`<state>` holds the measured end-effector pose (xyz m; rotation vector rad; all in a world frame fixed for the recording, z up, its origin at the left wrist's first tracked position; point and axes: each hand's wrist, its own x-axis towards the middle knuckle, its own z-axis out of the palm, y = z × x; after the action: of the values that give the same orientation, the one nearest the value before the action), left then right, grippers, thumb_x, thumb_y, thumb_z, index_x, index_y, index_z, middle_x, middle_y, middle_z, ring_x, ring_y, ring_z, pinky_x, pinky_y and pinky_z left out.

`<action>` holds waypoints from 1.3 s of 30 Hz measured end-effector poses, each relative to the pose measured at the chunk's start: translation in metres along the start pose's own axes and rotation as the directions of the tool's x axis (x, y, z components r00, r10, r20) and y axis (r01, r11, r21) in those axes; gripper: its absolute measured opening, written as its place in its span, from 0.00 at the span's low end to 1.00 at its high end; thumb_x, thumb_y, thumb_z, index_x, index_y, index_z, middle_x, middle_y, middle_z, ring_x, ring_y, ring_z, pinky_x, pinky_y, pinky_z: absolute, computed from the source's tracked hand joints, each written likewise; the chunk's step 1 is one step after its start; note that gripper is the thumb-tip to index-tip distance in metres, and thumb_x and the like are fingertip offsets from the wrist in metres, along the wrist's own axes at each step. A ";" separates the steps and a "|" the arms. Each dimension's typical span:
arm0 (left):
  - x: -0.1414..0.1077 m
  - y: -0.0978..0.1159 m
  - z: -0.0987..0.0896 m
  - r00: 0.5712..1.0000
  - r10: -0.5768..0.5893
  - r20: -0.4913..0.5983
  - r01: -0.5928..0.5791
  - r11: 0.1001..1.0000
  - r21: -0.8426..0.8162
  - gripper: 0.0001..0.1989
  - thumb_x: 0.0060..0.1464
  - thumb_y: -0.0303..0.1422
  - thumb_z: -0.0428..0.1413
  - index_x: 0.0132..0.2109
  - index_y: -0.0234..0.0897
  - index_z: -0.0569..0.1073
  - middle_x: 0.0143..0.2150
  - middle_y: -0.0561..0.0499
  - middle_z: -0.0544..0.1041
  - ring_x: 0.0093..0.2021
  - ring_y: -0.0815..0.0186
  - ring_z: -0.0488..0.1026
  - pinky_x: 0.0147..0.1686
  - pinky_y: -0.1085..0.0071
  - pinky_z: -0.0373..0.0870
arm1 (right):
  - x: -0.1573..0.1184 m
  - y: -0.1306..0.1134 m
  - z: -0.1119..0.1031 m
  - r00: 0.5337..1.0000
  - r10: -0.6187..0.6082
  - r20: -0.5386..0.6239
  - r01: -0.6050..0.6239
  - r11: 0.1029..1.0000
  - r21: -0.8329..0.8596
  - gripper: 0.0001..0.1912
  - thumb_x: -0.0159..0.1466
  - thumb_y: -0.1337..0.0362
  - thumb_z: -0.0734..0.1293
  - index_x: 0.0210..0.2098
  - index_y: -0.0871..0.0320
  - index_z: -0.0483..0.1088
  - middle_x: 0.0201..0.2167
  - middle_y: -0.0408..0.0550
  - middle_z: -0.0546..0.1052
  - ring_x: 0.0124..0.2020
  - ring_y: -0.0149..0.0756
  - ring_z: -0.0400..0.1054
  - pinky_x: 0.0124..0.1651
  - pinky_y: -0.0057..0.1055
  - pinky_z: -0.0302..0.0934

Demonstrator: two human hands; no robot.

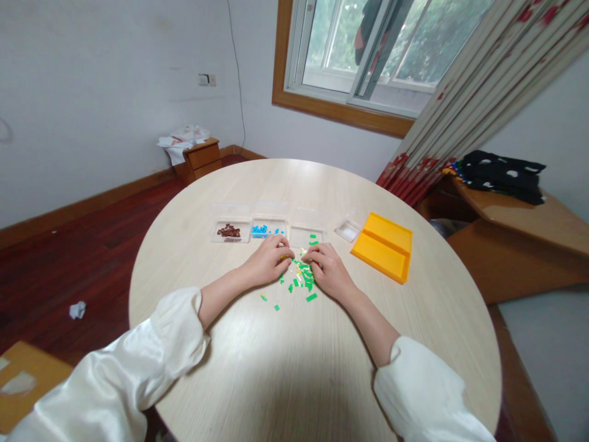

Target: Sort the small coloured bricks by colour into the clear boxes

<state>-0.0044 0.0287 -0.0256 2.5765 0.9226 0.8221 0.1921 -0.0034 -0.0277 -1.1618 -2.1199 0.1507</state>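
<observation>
A loose pile of small green toy building bricks [307,274], with some yellow and whitish pieces mixed in, lies on the round table. My left hand [269,261] rests at the pile's left side, thumb and fingers curled closed around something too small to name. From the right, my right hand [329,271] touches the pile with bent, closed fingers; what they hold is hidden. Just beyond my hands stands a clear plastic box [300,236] with a few green bricks at its right side. Left of it are a box of blue bricks [261,231] and one of brown bricks [229,231].
A yellow two-part tray [385,247] lies to the right, beside a small clear container [348,230]. The pale round table [276,368] has its far edge near the window wall. A wooden desk [515,215] with a black cloth stands at the right.
</observation>
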 end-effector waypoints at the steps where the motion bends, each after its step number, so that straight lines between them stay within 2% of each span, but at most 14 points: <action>1: 0.000 0.000 0.000 1.000 0.001 -0.003 -0.001 1.000 0.003 0.09 0.55 0.29 0.50 0.38 0.35 0.75 0.41 0.45 0.67 0.45 0.60 0.63 0.50 0.60 0.60 | 0.000 0.000 0.000 1.000 0.000 -0.001 0.000 1.000 0.000 0.14 0.57 0.77 0.58 0.27 0.56 0.71 0.31 0.49 0.71 0.38 0.39 0.63 0.42 0.38 0.62; 5: 0.000 -0.001 0.001 1.000 -0.009 0.007 0.009 1.000 0.011 0.09 0.54 0.29 0.51 0.40 0.36 0.74 0.41 0.45 0.67 0.45 0.60 0.63 0.49 0.60 0.60 | -0.001 0.000 0.000 1.000 0.018 -0.013 -0.018 1.000 0.002 0.14 0.57 0.78 0.57 0.26 0.56 0.70 0.30 0.49 0.71 0.37 0.39 0.63 0.41 0.38 0.61; 9: 0.000 0.000 0.000 1.000 -0.012 0.014 0.012 1.000 0.015 0.08 0.54 0.29 0.51 0.38 0.35 0.75 0.41 0.45 0.67 0.45 0.60 0.63 0.49 0.60 0.60 | -0.001 0.002 0.001 0.999 0.032 -0.015 -0.032 0.999 -0.012 0.14 0.58 0.77 0.57 0.28 0.56 0.71 0.31 0.50 0.71 0.37 0.40 0.62 0.41 0.39 0.61; 15: 0.001 0.000 0.001 1.000 -0.028 0.012 0.029 0.999 -0.026 0.06 0.53 0.29 0.52 0.35 0.34 0.75 0.40 0.45 0.67 0.45 0.60 0.63 0.48 0.61 0.61 | 0.000 0.003 0.000 0.999 0.038 -0.009 -0.038 0.998 -0.041 0.15 0.57 0.79 0.56 0.24 0.57 0.69 0.28 0.49 0.70 0.36 0.39 0.62 0.40 0.37 0.61; 23: 0.000 0.002 0.000 0.999 -0.039 -0.003 0.039 0.997 -0.060 0.04 0.52 0.28 0.53 0.35 0.34 0.73 0.41 0.46 0.68 0.45 0.61 0.64 0.49 0.62 0.60 | -0.001 0.004 0.003 1.000 -0.018 0.014 0.019 0.992 -0.121 0.15 0.58 0.76 0.59 0.38 0.60 0.73 0.33 0.52 0.70 0.39 0.40 0.62 0.42 0.39 0.61; 32: 0.002 0.005 -0.003 0.998 -0.050 0.033 0.053 0.995 -0.085 0.03 0.50 0.24 0.53 0.32 0.34 0.71 0.34 0.49 0.73 0.40 0.63 0.64 0.45 0.64 0.61 | 0.000 0.001 0.002 1.000 -0.013 -0.028 0.010 0.996 -0.094 0.07 0.59 0.71 0.63 0.31 0.58 0.73 0.32 0.50 0.70 0.38 0.39 0.63 0.41 0.38 0.61; 39: 0.001 0.008 -0.003 0.990 -0.118 -0.081 0.103 0.980 -0.171 0.03 0.51 0.26 0.53 0.34 0.35 0.72 0.31 0.51 0.74 0.36 0.65 0.67 0.40 0.67 0.64 | 0.001 0.006 0.004 0.997 0.068 0.022 -0.067 0.997 -0.045 0.04 0.58 0.68 0.66 0.28 0.56 0.74 0.29 0.47 0.71 0.35 0.37 0.64 0.40 0.37 0.59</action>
<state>-0.0023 0.0236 -0.0194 2.3401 0.9691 0.9489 0.1936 0.0017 -0.0327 -1.2638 -2.1153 0.1502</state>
